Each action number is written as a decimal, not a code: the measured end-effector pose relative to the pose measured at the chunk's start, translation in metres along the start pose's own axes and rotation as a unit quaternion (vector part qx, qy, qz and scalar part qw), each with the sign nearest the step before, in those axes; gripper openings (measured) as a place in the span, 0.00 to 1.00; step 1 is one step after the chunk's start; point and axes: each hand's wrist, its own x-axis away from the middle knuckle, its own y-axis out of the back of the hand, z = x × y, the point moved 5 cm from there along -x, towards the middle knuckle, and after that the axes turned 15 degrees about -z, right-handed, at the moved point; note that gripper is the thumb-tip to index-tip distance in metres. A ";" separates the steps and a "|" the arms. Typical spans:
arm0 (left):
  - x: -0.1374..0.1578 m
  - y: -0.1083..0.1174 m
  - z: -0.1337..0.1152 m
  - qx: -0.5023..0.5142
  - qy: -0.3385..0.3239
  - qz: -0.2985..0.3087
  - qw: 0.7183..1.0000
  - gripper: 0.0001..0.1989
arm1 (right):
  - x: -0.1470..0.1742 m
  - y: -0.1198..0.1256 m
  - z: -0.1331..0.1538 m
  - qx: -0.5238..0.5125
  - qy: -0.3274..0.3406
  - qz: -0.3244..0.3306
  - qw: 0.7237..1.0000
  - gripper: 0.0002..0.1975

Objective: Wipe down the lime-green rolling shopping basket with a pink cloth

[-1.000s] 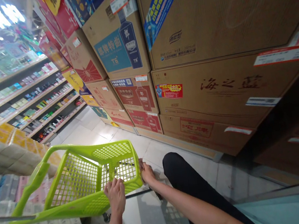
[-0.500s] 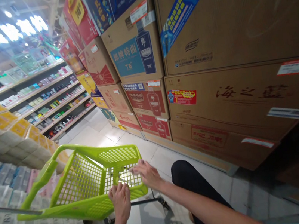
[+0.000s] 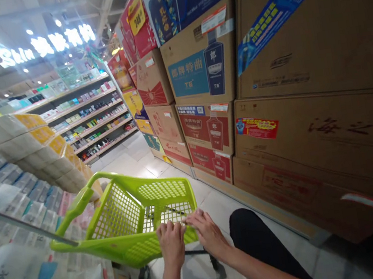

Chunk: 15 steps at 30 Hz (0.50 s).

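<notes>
A lime-green plastic shopping cart [image 3: 126,250] with grid walls stands low in front of me. Its basket shows only the grid floor, with dark frame parts visible through the holes. My left hand [image 3: 172,243] is closed over the near rim, fingers curled inward. Beside it, my right hand [image 3: 209,232] grips the same rim close to the near right corner; its fingertips nearly meet my left hand. The cart's raised handle [image 3: 79,203] is on the far left side, away from both hands.
Stacked cardboard liquor boxes [image 3: 197,74] line the right side. Packs of tissue paper [image 3: 42,153] are piled on the left, with a grey metal pole [image 3: 34,229] crossing in front. Shelves of small goods [image 3: 95,121] stand behind. Pale floor tiles [image 3: 147,162] run between.
The view has swung left, so cart and boxes appear farther right. My right hand has moved along the rim closer to my left hand, and its fingers have come down on it.
</notes>
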 end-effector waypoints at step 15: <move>-0.018 0.013 0.036 -0.055 0.085 -0.015 0.995 0.22 | -0.034 -0.013 -0.003 0.081 -0.029 -0.077 0.993 0.28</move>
